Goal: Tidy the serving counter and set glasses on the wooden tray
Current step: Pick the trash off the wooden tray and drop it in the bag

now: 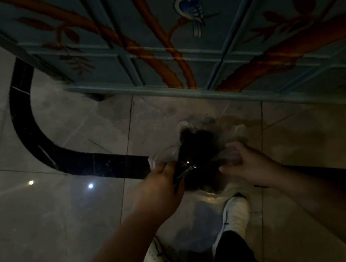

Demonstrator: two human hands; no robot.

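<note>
A dim tiled floor fills the near and left of the view, crossed by a curved black inlay band that sweeps from the far left toward the middle. Two small light reflections glint on the tiles at left. Across the far side stands a blue panelled cabinet painted with orange branches and a blue bird.

A person stands over a clear plastic bag resting on the floor just in front of the cabinet, its mouth gaping and its inside dark; what it holds cannot be made out. Both bare arms reach down from the near edge.

The left hand has its grip clenched on the bag's left rim, together with a dark, shiny thing pressed against the fingers; what that thing is cannot be told in the gloom. The right hand hovers at the bag's right rim with fingers loosely spread and blurred, its grip released and grasping nothing that can be seen.

Below the bag, at the near edge, are a right white shoe with dark trouser leg above it, and a left shoe partly hidden under the left forearm.

No glasses, tray or desk top show here.
</note>
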